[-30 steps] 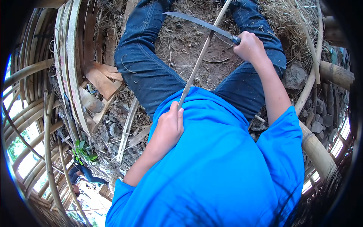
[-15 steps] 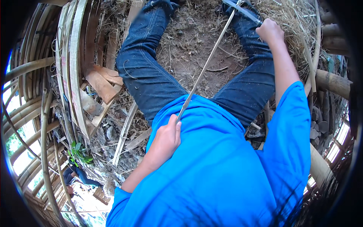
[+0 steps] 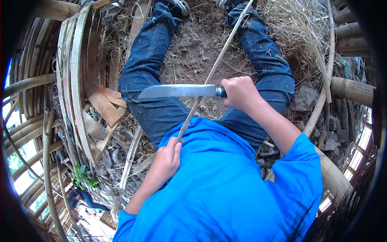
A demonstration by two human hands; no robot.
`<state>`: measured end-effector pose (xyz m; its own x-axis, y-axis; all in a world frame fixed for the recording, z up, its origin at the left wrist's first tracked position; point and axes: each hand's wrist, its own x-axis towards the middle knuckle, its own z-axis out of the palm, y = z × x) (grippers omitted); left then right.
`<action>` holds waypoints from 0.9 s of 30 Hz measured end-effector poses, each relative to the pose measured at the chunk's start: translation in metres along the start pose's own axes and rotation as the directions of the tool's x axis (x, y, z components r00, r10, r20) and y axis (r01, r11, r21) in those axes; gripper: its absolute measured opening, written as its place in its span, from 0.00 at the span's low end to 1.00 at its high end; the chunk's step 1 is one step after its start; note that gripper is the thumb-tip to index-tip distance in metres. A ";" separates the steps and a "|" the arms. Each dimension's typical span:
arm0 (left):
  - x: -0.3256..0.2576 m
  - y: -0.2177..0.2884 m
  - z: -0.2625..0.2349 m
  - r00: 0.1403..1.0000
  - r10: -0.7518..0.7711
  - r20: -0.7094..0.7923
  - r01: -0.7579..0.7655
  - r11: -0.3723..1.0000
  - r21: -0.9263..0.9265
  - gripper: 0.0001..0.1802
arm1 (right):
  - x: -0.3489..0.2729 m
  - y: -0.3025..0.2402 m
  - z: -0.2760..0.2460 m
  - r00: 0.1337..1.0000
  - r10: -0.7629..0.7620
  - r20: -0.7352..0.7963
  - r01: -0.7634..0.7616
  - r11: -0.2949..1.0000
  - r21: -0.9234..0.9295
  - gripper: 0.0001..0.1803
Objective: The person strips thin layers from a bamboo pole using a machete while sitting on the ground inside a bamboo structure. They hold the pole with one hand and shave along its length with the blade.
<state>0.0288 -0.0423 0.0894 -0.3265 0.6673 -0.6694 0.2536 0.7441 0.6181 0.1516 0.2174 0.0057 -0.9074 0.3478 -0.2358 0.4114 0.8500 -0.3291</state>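
Note:
My left hand is closed around the lower end of a long thin wooden strip, close to my blue shirt. The strip slants up and to the right between my legs, and its far end runs out past the top of the picture. My right hand grips the dark handle of a large knife. Its broad blade lies level across the strip, tip pointing left over my left thigh. Whether the edge touches the strip I cannot tell.
Long wooden slats and short wood offcuts lie at the left. Dry straw covers ground at the upper right, near bamboo poles and a grey stone. Another person is partly seen at lower left, beyond the bamboo framework.
My right hand has drawn the knife from the strip's far end back toward my body. My left hand, still holding the strip, has shifted slightly left and down.

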 end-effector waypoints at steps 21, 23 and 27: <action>-0.034 -0.011 -0.010 0.998 0.007 0.057 -0.006 1.000 -0.020 0.12 | -0.010 0.071 -0.030 0.913 0.317 -0.255 -0.365 0.915 -0.171 0.08; -0.033 -0.013 -0.010 0.999 0.020 0.039 -0.019 1.000 -0.016 0.12 | -0.011 0.039 -0.013 0.969 0.133 -0.208 -0.156 0.983 -0.099 0.07; -0.040 -0.013 -0.013 0.998 0.015 0.061 -0.016 0.999 0.028 0.11 | -0.022 0.023 -0.018 0.988 -0.065 -0.137 0.063 0.998 -0.019 0.11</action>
<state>0.0263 -0.0792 0.1130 -0.2668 0.6788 -0.6842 0.2839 0.7338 0.6173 0.1798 0.2364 0.0195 -0.9353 0.3433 -0.0861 0.3521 0.8773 -0.3263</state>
